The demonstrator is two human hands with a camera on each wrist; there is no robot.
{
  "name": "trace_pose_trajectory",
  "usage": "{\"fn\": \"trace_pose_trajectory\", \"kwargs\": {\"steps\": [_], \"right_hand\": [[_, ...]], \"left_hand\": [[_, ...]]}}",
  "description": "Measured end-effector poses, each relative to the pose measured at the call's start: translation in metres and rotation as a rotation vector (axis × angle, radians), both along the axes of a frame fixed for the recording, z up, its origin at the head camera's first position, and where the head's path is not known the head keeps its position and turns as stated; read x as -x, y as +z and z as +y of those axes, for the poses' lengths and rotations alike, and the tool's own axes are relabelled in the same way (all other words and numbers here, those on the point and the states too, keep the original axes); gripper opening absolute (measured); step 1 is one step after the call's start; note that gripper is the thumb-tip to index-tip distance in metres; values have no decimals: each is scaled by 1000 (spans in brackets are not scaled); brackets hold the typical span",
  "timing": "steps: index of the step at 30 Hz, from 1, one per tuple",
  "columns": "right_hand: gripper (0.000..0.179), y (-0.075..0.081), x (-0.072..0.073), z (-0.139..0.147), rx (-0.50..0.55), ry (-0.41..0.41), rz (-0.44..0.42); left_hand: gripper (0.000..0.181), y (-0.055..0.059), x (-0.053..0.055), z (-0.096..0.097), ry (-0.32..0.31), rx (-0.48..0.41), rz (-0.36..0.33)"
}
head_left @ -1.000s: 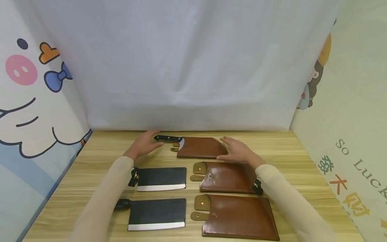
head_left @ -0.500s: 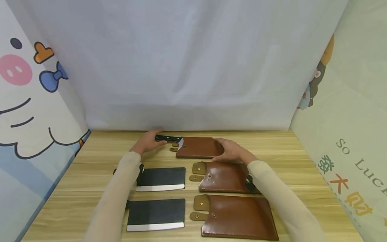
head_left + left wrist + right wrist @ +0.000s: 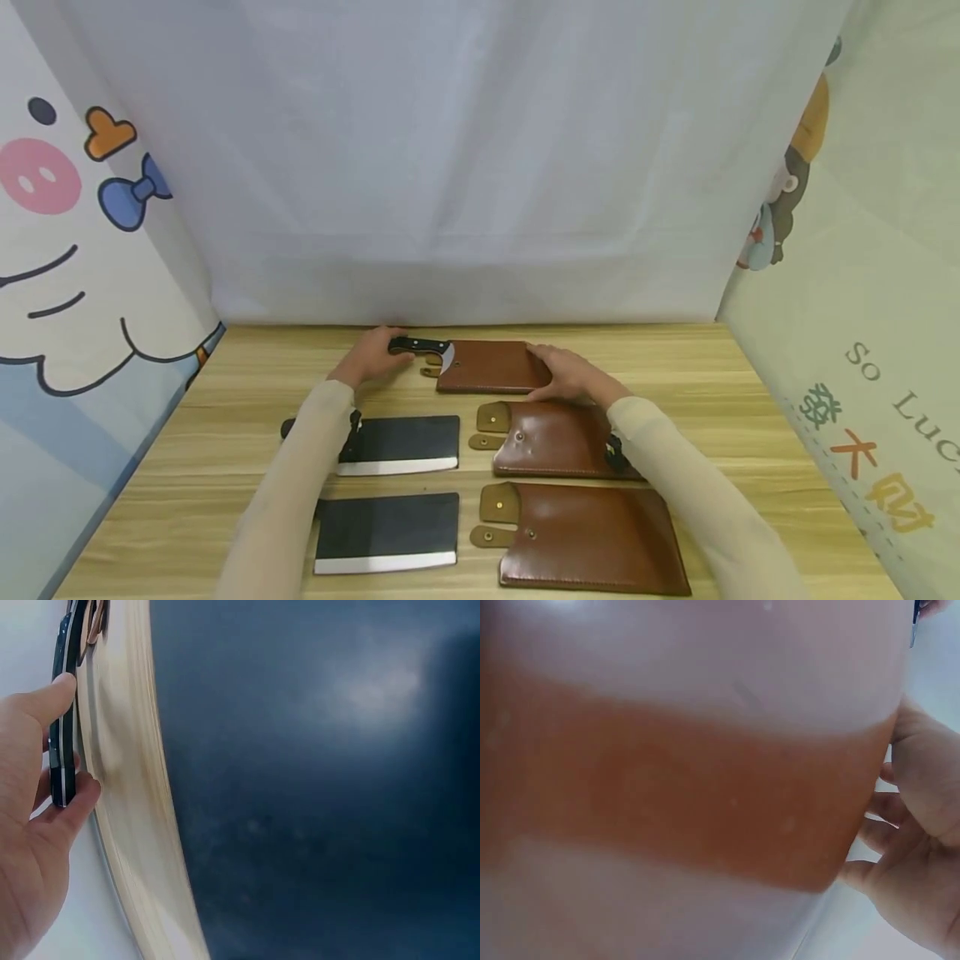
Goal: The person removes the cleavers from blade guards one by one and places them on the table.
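Observation:
At the back of the table lies a cleaver (image 3: 420, 344) with a black riveted handle, its blade inside a brown leather sheath (image 3: 487, 367). My left hand (image 3: 369, 355) holds the end of that handle; in the left wrist view the thumb and fingers (image 3: 64, 694) are curled about it. My right hand (image 3: 572, 372) grips the sheath's right end, thumb at the near edge and fingers at the far one. In the right wrist view, another sheath (image 3: 682, 787) close to the camera hides what the right fingers touch.
Two bare cleavers lie on the left, a middle one (image 3: 408, 437) under my left forearm and a front one (image 3: 386, 529). Beside them are two brown sheaths, a middle one (image 3: 555, 437) and a front one (image 3: 592, 533), flaps unfastened. A white cloth (image 3: 465, 167) hangs behind the table.
Both hands have moved inward. The left has come onto the cleaver handle and taken hold of it; the right has closed in on the sheath's right end. The other cleavers and sheaths stay put.

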State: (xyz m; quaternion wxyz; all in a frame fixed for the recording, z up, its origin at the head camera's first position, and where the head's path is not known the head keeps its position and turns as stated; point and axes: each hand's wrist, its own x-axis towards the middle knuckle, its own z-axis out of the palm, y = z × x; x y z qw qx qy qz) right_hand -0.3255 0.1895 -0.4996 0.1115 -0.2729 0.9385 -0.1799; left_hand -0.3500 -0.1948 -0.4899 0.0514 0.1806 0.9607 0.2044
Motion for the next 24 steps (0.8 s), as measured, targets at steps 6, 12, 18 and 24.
{"fn": "trace_pose_trajectory", "kwargs": {"steps": [6,12,18,24], "right_hand": [[102,2,0,2,14,2,39],[103,6,-4,6,54,-13,77],[103,12,-12,9,93,-22,73],[101,20,-22,10,123,-36,88]], "left_hand": [[58,-4,-3,-1,-21,-22,65],[54,-6,-9,-4,-34,-46,126],[57,-1,-14,-6,2,-65,100],[59,8,-22,-8,27,-100,106]]}}
